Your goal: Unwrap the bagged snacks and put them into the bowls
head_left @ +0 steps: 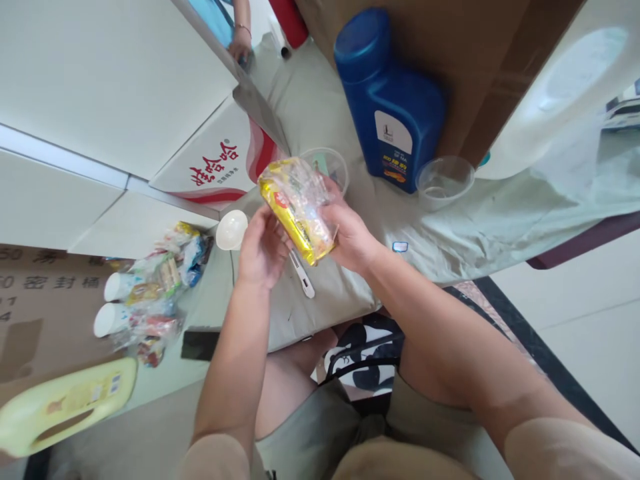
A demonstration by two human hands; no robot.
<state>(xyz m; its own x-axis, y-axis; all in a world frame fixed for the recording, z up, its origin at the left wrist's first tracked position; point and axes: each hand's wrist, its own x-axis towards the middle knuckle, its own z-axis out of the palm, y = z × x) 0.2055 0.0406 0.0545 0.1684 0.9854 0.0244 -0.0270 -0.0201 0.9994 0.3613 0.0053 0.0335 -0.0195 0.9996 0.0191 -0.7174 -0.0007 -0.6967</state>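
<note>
Both of my hands hold a yellow and clear plastic snack packet (299, 207) above a cloth-covered table (320, 120). My left hand (261, 248) grips its lower left end with closed fingers. Closed on its right side is my right hand (349, 235). A white plastic spoon (303, 274) lies on the cloth just below the packet. A small clear cup (328, 165) stands right behind the packet.
A big blue jug (391, 107) and a clear plastic bowl (445, 180) stand at the back. A pile of snack packets with white cups (150, 287) lies at the left, beside a dark phone (200, 344) and a yellow bottle (65, 405). Another person's hand (241, 41) shows at the top.
</note>
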